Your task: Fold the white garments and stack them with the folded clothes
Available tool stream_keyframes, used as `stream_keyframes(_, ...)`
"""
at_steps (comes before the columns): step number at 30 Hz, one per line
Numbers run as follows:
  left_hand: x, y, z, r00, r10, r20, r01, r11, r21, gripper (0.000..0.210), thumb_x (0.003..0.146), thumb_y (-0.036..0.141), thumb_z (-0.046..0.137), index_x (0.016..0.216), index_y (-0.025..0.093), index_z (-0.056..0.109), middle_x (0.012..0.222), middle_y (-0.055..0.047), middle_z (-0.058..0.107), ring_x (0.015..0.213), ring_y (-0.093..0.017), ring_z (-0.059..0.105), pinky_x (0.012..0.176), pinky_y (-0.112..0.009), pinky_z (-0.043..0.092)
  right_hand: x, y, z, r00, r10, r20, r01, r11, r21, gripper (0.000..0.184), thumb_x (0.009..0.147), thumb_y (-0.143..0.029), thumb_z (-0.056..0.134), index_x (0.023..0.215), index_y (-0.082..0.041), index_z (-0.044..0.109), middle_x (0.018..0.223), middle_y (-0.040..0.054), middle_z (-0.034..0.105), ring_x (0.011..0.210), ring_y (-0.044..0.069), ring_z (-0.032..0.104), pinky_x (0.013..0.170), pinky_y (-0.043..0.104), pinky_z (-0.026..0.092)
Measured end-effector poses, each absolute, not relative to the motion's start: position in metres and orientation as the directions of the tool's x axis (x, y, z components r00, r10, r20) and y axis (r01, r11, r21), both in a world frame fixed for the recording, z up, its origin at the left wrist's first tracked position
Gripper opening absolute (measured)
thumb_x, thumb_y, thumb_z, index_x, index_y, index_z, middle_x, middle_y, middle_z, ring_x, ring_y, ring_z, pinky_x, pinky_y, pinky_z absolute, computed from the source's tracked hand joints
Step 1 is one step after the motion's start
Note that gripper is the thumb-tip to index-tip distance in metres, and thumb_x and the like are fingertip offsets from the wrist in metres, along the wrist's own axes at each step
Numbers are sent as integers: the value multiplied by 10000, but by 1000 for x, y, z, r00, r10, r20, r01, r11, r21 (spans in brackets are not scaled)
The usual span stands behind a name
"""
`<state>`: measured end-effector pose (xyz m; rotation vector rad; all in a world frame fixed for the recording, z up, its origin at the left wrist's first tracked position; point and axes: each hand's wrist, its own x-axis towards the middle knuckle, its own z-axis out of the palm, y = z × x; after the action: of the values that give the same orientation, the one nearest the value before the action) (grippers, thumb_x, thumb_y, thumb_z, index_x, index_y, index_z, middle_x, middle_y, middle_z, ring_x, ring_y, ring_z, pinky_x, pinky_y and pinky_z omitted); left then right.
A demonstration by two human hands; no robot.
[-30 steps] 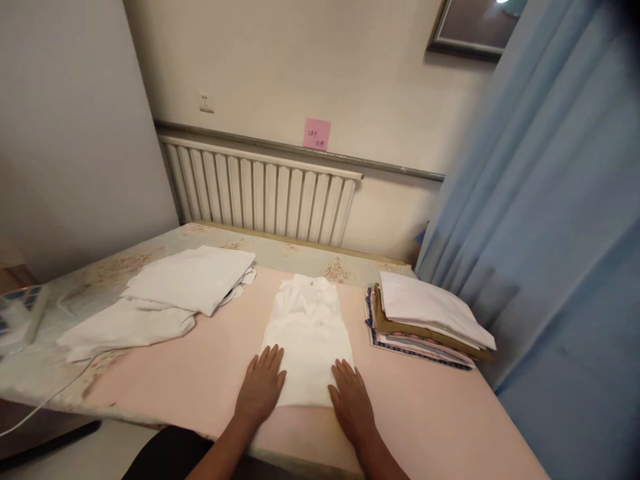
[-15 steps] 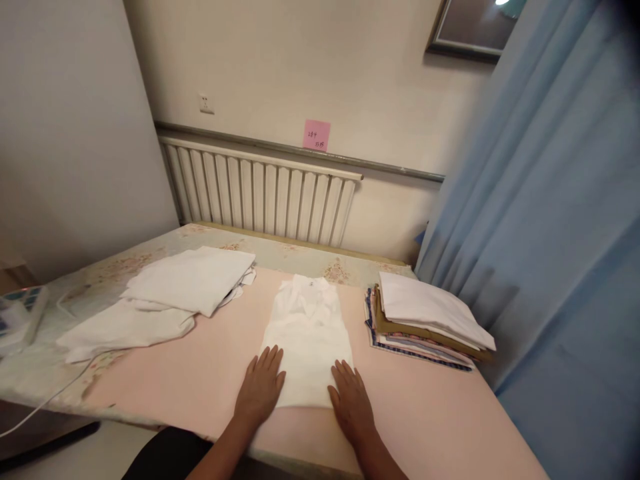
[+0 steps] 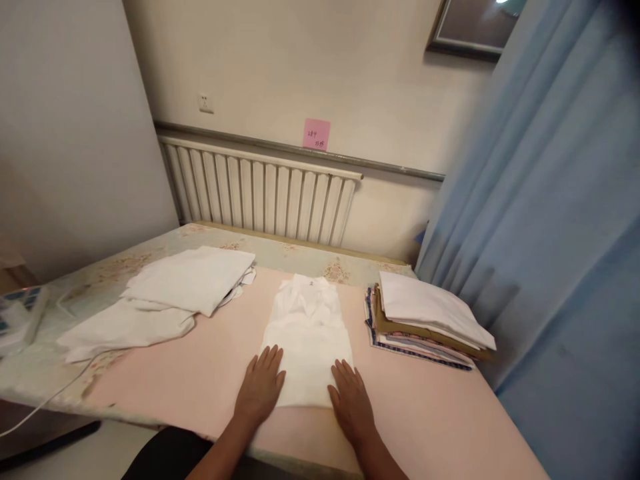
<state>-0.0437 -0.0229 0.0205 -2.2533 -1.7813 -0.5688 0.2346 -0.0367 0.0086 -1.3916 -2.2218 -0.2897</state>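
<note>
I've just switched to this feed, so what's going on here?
A person's left hand and right hand rest, fingers open, on opposite sides of a white garment, near its lower end. It lies on a pink cover, wrinkled toward its far end. A white pile lies left, a folded stack right.

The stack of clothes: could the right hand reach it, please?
Probably yes: the right hand rests open on the shirt, with only pink cloth between that hand and the stack of clothes.

Head view looks forward and down, seemingly near the table (image 3: pixel 200 373).
</note>
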Motion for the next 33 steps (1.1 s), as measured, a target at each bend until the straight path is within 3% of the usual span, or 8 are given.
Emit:
stream_keyframes(9,-44,-23,21,189,875,446,964,-251,83,486,936,365,357,1382,205,459,1418,-79,498,1334,-253,412,1083,-465,320,231,-37,8,-309,774,552,887,445,-127,376,948,-308,444,1294,-206,549,1367,60,536,1324,232,422,1105,438,318)
stream_keyframes(18,-45,-23,19,191,871,453,960,-261,97,486,937,365,350,1387,216,454,1420,-79,495,1340,-252,404,1088,-470,312,234,-37,9,-361,785,503,890,451,-65,394,954,-293,428,1318,-181,527,1389,73,511,1329,256,414,1092,462,336)
stream_keyframes(33,-44,-23,20,194,873,447,966,-249,66,483,939,352,352,1388,202,449,1426,-80,488,1340,-255,401,1087,-465,307,234,-37,9,-365,785,500,887,457,-70,397,956,-294,424,1326,-187,520,1393,76,506,1331,253,412,1089,462,342)
